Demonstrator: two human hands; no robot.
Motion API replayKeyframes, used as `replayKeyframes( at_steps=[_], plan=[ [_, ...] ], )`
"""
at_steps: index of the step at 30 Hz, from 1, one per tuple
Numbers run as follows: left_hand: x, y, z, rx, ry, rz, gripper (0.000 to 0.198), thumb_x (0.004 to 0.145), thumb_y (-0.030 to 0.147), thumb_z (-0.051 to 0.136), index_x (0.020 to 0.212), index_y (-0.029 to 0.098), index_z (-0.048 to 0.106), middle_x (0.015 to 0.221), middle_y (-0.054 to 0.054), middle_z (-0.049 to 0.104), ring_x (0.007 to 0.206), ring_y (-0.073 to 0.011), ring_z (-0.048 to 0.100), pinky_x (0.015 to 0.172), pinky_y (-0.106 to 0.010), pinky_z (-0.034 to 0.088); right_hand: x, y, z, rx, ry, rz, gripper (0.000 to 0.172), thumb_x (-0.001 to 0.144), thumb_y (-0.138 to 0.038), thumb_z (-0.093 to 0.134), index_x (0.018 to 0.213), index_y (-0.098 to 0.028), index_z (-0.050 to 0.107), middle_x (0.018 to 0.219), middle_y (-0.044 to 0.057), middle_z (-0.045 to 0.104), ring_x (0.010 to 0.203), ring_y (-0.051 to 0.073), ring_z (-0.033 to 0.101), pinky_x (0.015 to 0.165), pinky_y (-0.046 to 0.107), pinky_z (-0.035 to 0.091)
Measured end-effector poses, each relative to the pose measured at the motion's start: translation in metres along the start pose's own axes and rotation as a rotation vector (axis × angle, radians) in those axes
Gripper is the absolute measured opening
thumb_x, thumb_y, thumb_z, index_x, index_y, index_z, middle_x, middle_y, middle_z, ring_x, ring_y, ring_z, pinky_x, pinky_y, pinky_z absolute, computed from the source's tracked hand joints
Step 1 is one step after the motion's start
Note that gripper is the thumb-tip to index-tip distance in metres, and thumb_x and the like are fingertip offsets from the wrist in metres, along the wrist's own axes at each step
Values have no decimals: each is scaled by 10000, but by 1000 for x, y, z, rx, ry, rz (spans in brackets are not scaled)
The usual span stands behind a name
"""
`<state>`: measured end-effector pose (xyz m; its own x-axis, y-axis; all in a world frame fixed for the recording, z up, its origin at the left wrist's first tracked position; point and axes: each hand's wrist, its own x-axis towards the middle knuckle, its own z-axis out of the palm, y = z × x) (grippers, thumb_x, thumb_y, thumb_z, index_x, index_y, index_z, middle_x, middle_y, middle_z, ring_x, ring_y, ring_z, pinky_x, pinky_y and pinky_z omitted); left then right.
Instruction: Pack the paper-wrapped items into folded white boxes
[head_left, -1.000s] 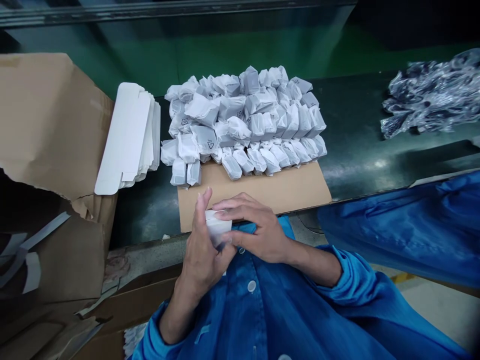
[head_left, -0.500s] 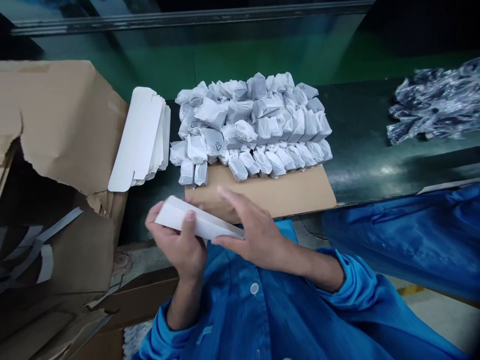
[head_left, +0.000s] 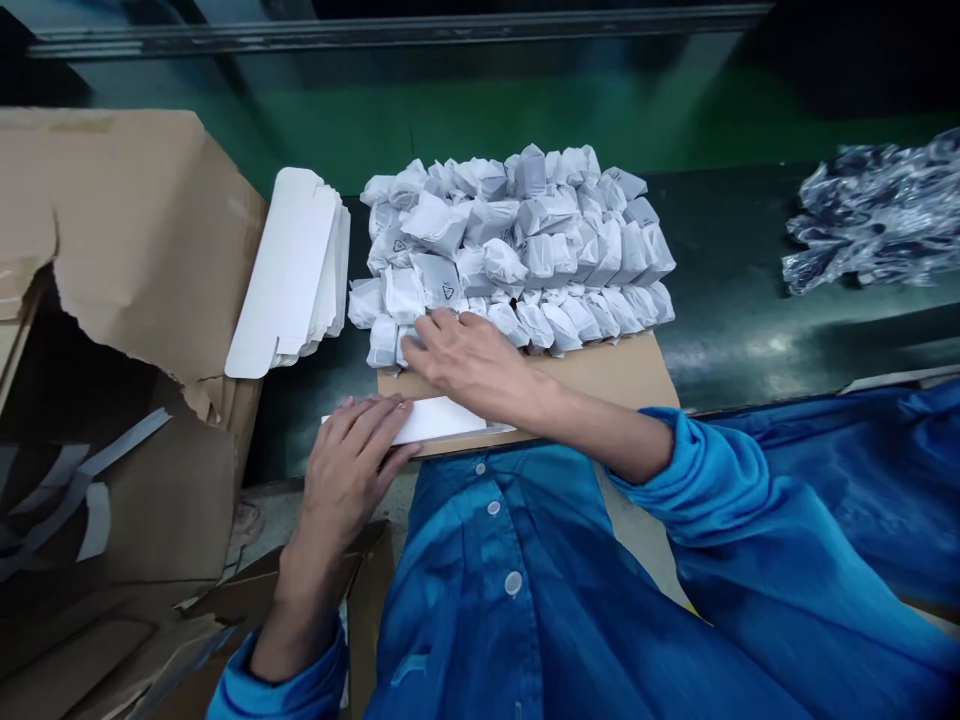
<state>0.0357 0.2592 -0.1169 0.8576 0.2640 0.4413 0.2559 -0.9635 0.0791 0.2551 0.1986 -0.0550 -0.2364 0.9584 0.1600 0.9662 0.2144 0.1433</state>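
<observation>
A long white carton (head_left: 439,418) lies along the front edge of a brown cardboard sheet (head_left: 615,375). My left hand (head_left: 356,450) lies over the carton's left end, its fingers bent across the top. My right hand (head_left: 480,365) reaches over the carton to the front row of white-wrapped packets (head_left: 555,240). Its fingers curl down around a packet at the front left, and the fingertips are partly hidden. Several rows of these packets are heaped on the sheet, some printed with a triangular mark.
Flat white cartons (head_left: 289,270) are stacked left of the packets. A torn cardboard box (head_left: 142,230) stands at far left, with white strips inside. Clear plastic-wrapped dark items (head_left: 881,215) lie on the dark green bench (head_left: 727,300) at right. Someone's blue sleeve (head_left: 847,460) shows at the right.
The white carton has gone from between both hands down onto the cardboard sheet. My right hand has let go of it and moved forward to the packets; my left hand stays on it.
</observation>
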Motion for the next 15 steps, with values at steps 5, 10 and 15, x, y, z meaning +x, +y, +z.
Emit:
replayKeyframes(
  at_steps=[5,10,15],
  plan=[
    [-11,-14,-10,-35,-33,58,369,894,249,675,1246,157,610,1174,-117,731,1048,-250,658,1001,-402,486,1,14,19,-59,152,-223,276,1032,-69,302,1115,-168,546,1091,84,612,1009,226,535,666,322,429],
    [-12,-20,-16,-45,-84,70,374,908,253,653,1268,169,597,1175,-107,724,1058,-248,649,981,-394,499,11,15,23,-46,135,-272,277,1027,-66,314,1053,-168,571,1050,54,629,996,211,552,674,322,441],
    [-12,-18,-19,15,-103,34,449,878,259,693,1303,174,574,1229,-127,697,1101,-278,636,1029,-450,473,-12,25,-10,127,206,-182,235,1009,-110,377,1043,-147,606,1081,75,668,1035,228,585,764,345,494]
  ],
)
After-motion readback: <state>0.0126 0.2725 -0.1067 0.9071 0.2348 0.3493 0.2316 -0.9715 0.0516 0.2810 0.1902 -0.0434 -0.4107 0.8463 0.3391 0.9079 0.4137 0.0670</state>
